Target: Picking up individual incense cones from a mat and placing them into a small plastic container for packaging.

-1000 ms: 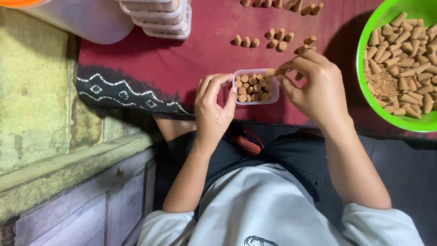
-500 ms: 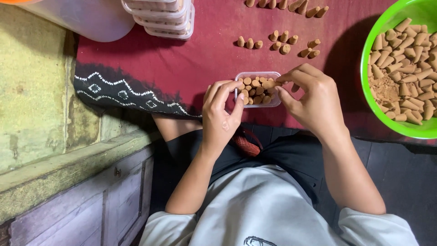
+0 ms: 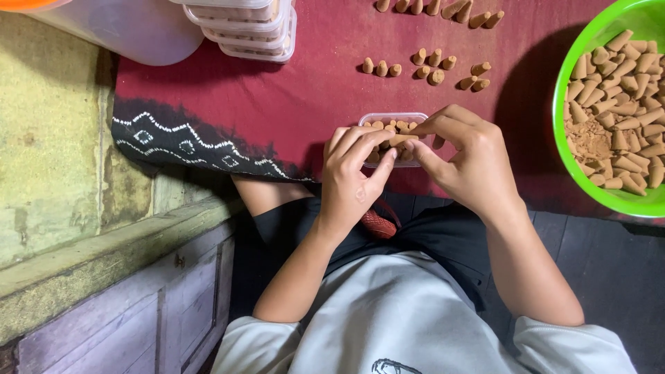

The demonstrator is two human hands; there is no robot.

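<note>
small clear plastic tub point(image 3: 393, 119) of tan cones on red cloth point(image 3: 312, 97), left hand point(image 3: 355, 181) steadying its near edge, right hand point(image 3: 465, 161) pinching one cone point(image 3: 402, 140) over it, loose cones point(image 3: 422, 69) beyond, green bowl point(image 3: 564, 149) at right

One head-worn camera looks steeply down, close over the lap and cloth point(image 3: 312, 90)

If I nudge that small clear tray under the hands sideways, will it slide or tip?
The small clear tray looks thin and light, so it would probably slide on the red cloth. Its low walls make tipping unlikely. The brown cones inside seem loose and may shift.
</note>
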